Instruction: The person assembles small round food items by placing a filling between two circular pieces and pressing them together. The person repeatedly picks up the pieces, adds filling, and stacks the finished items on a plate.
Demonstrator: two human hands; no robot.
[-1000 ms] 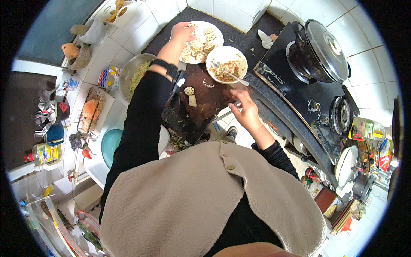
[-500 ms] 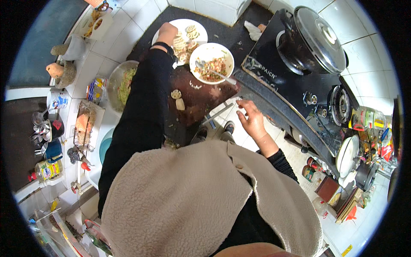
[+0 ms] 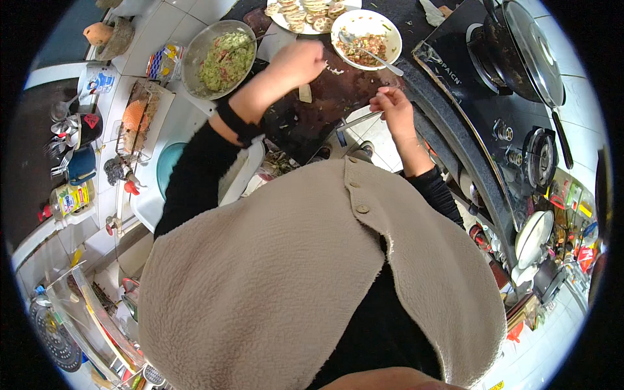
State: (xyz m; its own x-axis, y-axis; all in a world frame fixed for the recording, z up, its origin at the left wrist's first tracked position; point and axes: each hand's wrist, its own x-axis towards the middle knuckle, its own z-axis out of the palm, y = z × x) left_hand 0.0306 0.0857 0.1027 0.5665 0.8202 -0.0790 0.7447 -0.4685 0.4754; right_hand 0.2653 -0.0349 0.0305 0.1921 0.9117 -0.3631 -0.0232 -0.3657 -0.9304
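My left hand (image 3: 296,66), palm down over the dark red counter, has its fingers curled; whatever is in them is hidden. Just below it lies a pale cut piece of lotus root (image 3: 305,93). Beyond are stacked lotus root slices (image 3: 314,9) on a white plate (image 3: 354,4), cut off by the upper edge. Beside the plate stands a white bowl (image 3: 394,40) of chopped filling (image 3: 368,51), with a metal spoon (image 3: 382,60) leaning in it. My right hand (image 3: 395,110) hovers near the counter's front edge, loosely bent, holding nothing visible.
A metal bowl of shredded green vegetable (image 3: 227,64) stands left, above the white sink (image 3: 146,207) with a teal basin (image 3: 170,164). At right, a lidded dark pot (image 3: 513,58) sits on the black gas stove (image 3: 453,60). A drawer or door handle (image 3: 359,120) juts below the counter.
My left hand has come back from the plate to the counter by the lotus root piece. The right hand's fingers have bent more. The view has shifted, so the counter things appear higher.
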